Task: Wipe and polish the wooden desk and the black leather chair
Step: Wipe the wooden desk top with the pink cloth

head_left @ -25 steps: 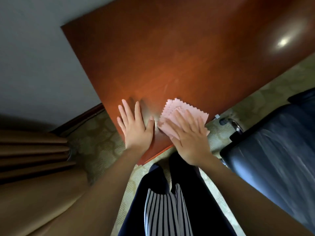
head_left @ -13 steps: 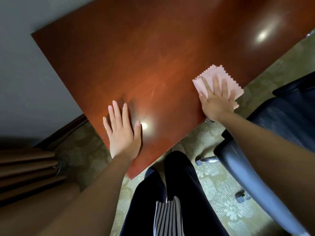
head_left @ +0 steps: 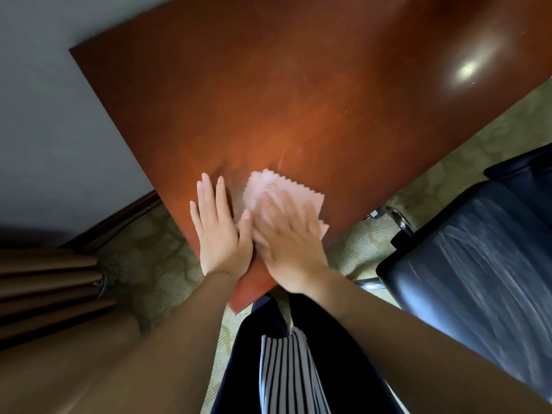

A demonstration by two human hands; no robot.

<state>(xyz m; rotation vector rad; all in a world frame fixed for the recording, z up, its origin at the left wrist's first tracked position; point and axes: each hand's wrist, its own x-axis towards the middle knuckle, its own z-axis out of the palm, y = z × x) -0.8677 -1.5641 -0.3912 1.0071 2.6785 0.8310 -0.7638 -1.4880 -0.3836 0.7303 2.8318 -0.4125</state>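
I am in the desk-wiping step. My right hand [head_left: 288, 243] lies flat on the pink cloth [head_left: 301, 197], fingers straight and spread, pressing it onto the wooden surface [head_left: 298, 100] near the corner closest to me. The hand is blurred, so I read it as mid-stroke. It is not clenched round the cloth, only pushing down on it.

My left hand [head_left: 219, 234] rests flat and released on the surface just beside the cloth, thumb at its edge. It grasps nothing and seems to brace me. The cloth sits wholly on the surface, its zigzag edge pointing away from me. The black chair [head_left: 478, 264] stands on the carpet [head_left: 155, 249] to my right, apart from the surface, with neither hand on it.

In my judgement the surface needs more passes, since faint smears show farther out toward the bright reflection. The next move calls for sliding the cloth outward under even palm pressure. I would keep it flat so it does not bunch, and short of the edge so it does not slip off.
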